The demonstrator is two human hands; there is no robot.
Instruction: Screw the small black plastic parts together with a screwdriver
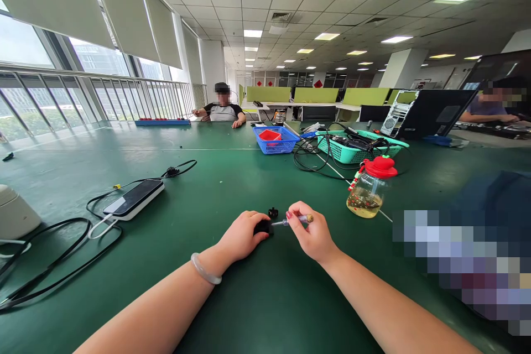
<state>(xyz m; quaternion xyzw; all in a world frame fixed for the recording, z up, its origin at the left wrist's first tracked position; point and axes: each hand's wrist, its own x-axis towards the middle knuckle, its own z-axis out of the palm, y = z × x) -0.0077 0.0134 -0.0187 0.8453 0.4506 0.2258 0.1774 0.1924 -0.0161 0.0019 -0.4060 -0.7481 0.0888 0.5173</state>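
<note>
Surface (215,185): dark green, thin white lines (232,149). Held piece (262,226): black. Screwdriver (284,222): yellowish handle end (310,218). Bangle (205,270): milky pale grey. Flat device (136,199): black top, white sides. One basket (276,147) blue, another basket (338,151) turquoise. Bottle (365,198): red lid (379,167), yellowish liquid (364,208).

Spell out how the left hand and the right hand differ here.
The left hand grips a small black part, while the right hand holds a screwdriver pointed at that part. A pale bangle circles the left hand's wrist; the right hand's wrist is bare. The left hand's fingers curl over the part, whereas the right hand pinches the screwdriver's handle. Both hands are ungloved and show red nail colour.
</note>
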